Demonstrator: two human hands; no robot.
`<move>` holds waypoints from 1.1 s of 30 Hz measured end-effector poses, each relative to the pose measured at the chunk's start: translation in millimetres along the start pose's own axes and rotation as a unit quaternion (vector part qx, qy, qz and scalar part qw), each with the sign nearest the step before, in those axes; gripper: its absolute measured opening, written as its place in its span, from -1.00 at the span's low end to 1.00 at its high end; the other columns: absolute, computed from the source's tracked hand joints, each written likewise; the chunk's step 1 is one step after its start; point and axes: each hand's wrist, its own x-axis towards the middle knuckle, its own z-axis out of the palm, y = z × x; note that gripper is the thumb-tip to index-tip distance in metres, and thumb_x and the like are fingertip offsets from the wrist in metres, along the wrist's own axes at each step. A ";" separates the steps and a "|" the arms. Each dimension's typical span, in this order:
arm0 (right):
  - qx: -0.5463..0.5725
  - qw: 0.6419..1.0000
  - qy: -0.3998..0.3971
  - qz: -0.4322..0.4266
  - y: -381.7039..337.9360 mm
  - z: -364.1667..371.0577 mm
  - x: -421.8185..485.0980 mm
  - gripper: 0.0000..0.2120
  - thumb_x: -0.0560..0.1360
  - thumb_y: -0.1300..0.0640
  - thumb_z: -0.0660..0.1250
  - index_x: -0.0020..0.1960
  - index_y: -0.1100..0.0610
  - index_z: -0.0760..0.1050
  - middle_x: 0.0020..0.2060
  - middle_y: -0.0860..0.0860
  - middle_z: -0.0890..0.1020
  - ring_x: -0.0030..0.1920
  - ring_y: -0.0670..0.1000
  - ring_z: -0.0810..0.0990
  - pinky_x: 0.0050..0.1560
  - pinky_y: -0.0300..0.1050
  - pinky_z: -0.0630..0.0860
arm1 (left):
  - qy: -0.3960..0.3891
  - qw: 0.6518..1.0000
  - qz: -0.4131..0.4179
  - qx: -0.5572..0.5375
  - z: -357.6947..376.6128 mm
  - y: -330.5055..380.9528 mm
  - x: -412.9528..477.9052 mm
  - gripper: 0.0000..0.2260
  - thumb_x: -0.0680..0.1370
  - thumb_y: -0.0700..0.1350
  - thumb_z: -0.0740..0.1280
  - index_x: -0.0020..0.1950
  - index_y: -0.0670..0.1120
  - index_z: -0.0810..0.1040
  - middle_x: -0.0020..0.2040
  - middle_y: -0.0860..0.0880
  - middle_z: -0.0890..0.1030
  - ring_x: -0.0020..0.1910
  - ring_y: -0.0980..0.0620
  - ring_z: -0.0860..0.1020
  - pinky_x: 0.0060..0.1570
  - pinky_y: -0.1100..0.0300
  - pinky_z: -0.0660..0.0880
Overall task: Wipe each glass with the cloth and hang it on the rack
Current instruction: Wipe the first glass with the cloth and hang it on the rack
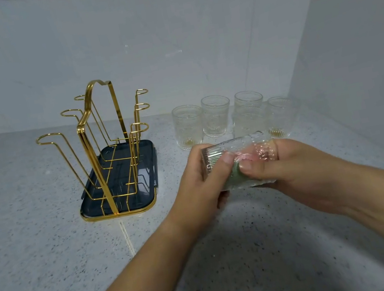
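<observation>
A clear ribbed glass (234,149) lies on its side in the air above the counter, held between both hands. My left hand (198,182) grips its base end, thumb across the front. My right hand (292,168) is at the open end, its fingers pushed inside the glass with a green cloth (235,172) that shows through the wall. Several more clear glasses (216,115) stand upright just behind, against the wall. The gold wire rack (98,141) on a dark tray (94,208) stands to the left, its looped pegs bare.
A speckled grey counter (50,247) runs under everything, with a seam line in front of the rack. White walls close the back and the right side, meeting in a corner behind the glasses.
</observation>
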 end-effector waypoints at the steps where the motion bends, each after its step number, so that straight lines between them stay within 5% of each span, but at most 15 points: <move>1: 0.005 1.000 -0.012 0.002 0.1 2.3 -1.0 -0.75 0.59 0.19 0.32 0.22 0.21 0.64 0.15 0.14 0.72 0.22 0.09 0.68 0.31 -0.01 0.49 | 0.012 1.000 0.002 0.002 1.3 -0.5 -1.2 -0.73 0.67 0.06 0.31 0.19 -0.13 0.45 -0.12 -0.01 0.61 -0.33 0.13 0.50 -0.43 0.21 0.39; 5: -0.132 0.989 -0.010 -0.060 1.8 12.0 -3.5 -0.85 0.57 0.26 0.39 0.02 0.03 0.67 -0.18 -0.24 0.74 -0.11 -0.29 0.69 -0.04 -0.44 0.52 | 0.047 0.997 -0.050 -0.040 0.6 -4.8 2.6 -0.61 0.55 0.24 0.33 0.03 -0.10 0.49 -0.28 -0.04 0.56 -0.45 0.07 0.44 -0.48 0.24 0.30; 7: -0.250 0.961 -0.005 -0.121 5.6 17.1 -3.8 -0.82 0.56 0.19 0.44 0.11 -0.02 0.67 -0.08 -0.31 0.72 -0.02 -0.33 0.67 0.05 -0.46 0.50 | 0.040 0.989 -0.102 -0.100 -1.9 -5.3 6.2 -0.42 0.47 0.34 0.35 0.09 -0.18 0.56 -0.22 -0.18 0.55 -0.43 -0.03 0.46 -0.43 0.28 0.27; 9: -0.438 0.877 -0.009 -0.197 11.2 14.5 -0.5 -0.74 0.57 0.01 0.39 0.25 -0.12 0.59 0.12 -0.39 0.64 0.18 -0.33 0.58 0.31 -0.39 0.37 | 0.020 0.979 -0.147 -0.138 -5.2 -4.4 6.5 -0.43 0.52 0.37 0.31 -0.06 -0.17 0.63 -0.34 -0.15 0.53 -0.49 -0.02 0.43 -0.47 0.34 0.21; 11: -0.591 0.774 -0.039 -0.226 18.8 3.8 4.7 -0.67 0.58 -0.08 0.29 0.34 -0.17 0.51 0.25 -0.33 0.59 0.30 -0.19 0.53 0.48 -0.11 0.26 | 0.002 0.972 -0.172 -0.159 -7.1 -3.4 5.0 -0.49 0.61 0.31 0.20 -0.27 -0.03 0.65 -0.43 -0.03 0.45 -0.58 0.09 0.33 -0.57 0.36 0.09; 12: -0.616 0.756 -0.040 -0.220 20.2 -0.8 7.1 -0.66 0.58 -0.07 0.28 0.35 -0.18 0.50 0.27 -0.28 0.60 0.32 -0.14 0.53 0.50 0.00 0.25 | -0.003 0.970 -0.177 -0.167 -6.1 -1.6 5.0 -0.48 0.63 0.29 0.17 -0.29 -0.01 0.65 -0.43 -0.02 0.44 -0.59 0.11 0.31 -0.58 0.35 0.06; 14: -0.577 0.790 -0.027 -0.207 18.0 -1.6 7.1 -0.67 0.57 0.00 0.33 0.32 -0.20 0.53 0.27 -0.30 0.59 0.32 -0.21 0.50 0.49 -0.09 0.26 | -0.001 0.970 -0.168 -0.177 -5.5 -4.0 7.8 -0.51 0.63 0.28 0.17 -0.22 -0.03 0.64 -0.41 -0.03 0.44 -0.60 0.11 0.30 -0.58 0.35 0.05; 17: -0.360 0.920 0.012 -0.151 17.9 6.6 6.5 -0.61 0.54 0.25 0.43 0.20 -0.21 0.60 0.12 -0.32 0.68 0.20 -0.32 0.59 0.32 -0.36 0.45 | 0.017 0.979 -0.141 -0.148 -4.8 -6.4 9.9 -0.49 0.58 0.32 0.24 -0.05 -0.15 0.51 -0.45 -0.01 0.42 -0.62 0.13 0.30 -0.58 0.37 0.11; 20: -0.066 0.995 -0.063 -0.040 10.2 9.5 3.0 -0.66 0.52 0.42 0.41 0.20 0.10 0.65 0.12 0.06 0.74 0.19 0.03 0.70 0.22 -0.20 0.57 | 0.053 0.989 -0.101 -0.099 -6.7 -9.4 8.0 -0.47 0.48 0.33 0.28 0.05 -0.15 0.44 -0.44 0.02 0.46 -0.58 0.13 0.35 -0.55 0.33 0.22; 23: 0.002 0.996 -0.091 -0.016 5.5 11.8 0.1 -0.71 0.51 0.35 0.43 0.19 0.11 0.66 0.13 0.10 0.73 0.19 0.07 0.70 0.21 -0.22 0.57 | 0.058 0.988 -0.111 -0.087 -6.2 -9.6 6.1 -0.54 0.49 0.32 0.26 0.00 -0.09 0.46 -0.43 0.02 0.46 -0.57 0.12 0.36 -0.53 0.33 0.22; 25: -0.177 0.980 -0.040 -0.087 13.5 13.0 -1.9 -0.68 0.52 0.28 0.47 0.15 -0.08 0.66 0.07 -0.14 0.75 0.12 -0.16 0.70 0.13 -0.39 0.52 | 0.036 0.982 -0.153 -0.104 -4.9 -6.2 5.4 -0.50 0.57 0.34 0.23 0.01 -0.13 0.47 -0.48 0.02 0.45 -0.61 0.13 0.34 -0.55 0.36 0.18; 28: -0.428 0.886 0.013 -0.177 21.4 7.3 0.1 -0.71 0.58 0.06 0.40 0.27 -0.17 0.59 0.14 -0.26 0.68 0.17 -0.30 0.59 0.18 -0.41 0.46 | -0.024 0.970 -0.193 -0.144 -5.0 -2.9 6.4 -0.50 0.63 0.32 0.15 -0.02 -0.09 0.58 -0.41 -0.02 0.48 -0.60 0.12 0.32 -0.57 0.37 0.09; 31: -0.494 0.850 -0.019 -0.184 17.0 -0.1 3.5 -0.70 0.60 -0.09 0.28 0.31 -0.15 0.56 0.16 -0.23 0.66 0.17 -0.25 0.57 0.23 -0.38 0.43 | -0.070 0.969 -0.179 -0.153 -7.6 1.3 6.6 -0.39 0.54 0.45 0.09 -0.05 0.00 0.70 -0.36 -0.02 0.54 -0.52 0.09 0.36 -0.53 0.34 0.10; 33: -0.457 0.872 0.010 -0.174 4.6 0.5 1.8 -0.80 0.61 -0.03 0.33 0.20 -0.12 0.64 0.02 -0.24 0.71 0.06 -0.24 0.63 0.11 -0.38 0.48 | -0.102 0.973 -0.149 -0.142 -9.9 2.0 5.6 -0.32 0.51 0.52 0.06 0.09 0.02 0.71 -0.24 -0.08 0.60 -0.41 0.04 0.44 -0.53 0.32 0.21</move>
